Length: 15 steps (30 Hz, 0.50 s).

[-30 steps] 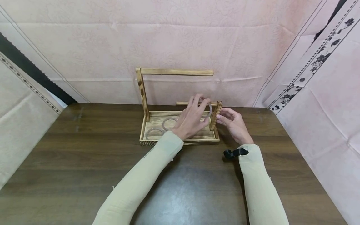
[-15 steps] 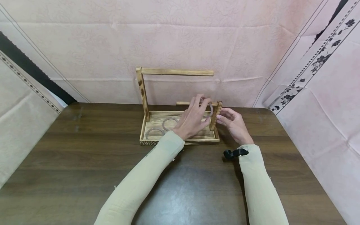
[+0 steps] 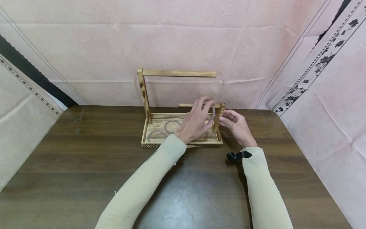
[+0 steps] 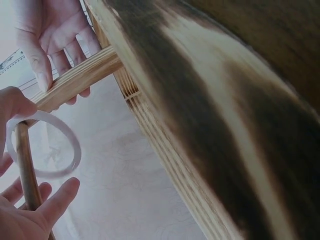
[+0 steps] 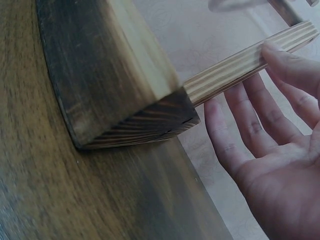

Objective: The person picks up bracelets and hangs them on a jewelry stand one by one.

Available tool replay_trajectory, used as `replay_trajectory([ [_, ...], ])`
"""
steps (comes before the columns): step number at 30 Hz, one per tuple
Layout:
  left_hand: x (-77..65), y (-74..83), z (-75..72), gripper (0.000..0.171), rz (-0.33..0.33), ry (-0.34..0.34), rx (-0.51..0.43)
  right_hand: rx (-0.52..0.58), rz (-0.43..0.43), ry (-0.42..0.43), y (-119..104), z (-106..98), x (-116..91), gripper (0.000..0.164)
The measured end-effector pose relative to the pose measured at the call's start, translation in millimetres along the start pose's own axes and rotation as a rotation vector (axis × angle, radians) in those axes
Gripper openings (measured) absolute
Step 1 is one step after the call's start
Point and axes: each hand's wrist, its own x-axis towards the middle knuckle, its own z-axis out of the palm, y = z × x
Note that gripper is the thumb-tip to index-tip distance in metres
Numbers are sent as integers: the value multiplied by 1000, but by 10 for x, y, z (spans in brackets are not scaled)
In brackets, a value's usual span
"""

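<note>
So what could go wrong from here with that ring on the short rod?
The ring, pinched by the left hand around the short rod, might slip off if drawn back toward the free end. If the right hand's light fingertip hold on the short post slips, a bump could shift it. The left hand might also brush the loose rings in the tray.

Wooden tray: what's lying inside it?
A ring and another ring lie in its left half. The left hand covers part of the middle; anything beneath can't be seen.
</note>
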Motion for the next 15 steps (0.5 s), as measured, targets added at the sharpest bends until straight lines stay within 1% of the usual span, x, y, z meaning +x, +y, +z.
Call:
replay_trajectory([
  [8, -18, 38, -56, 65, 1, 11, 23, -8, 8, 9, 9, -2, 7, 29],
  [15, -77, 70, -127, 62, 10, 33, 29, -33, 12, 9, -5, -4, 1, 32],
])
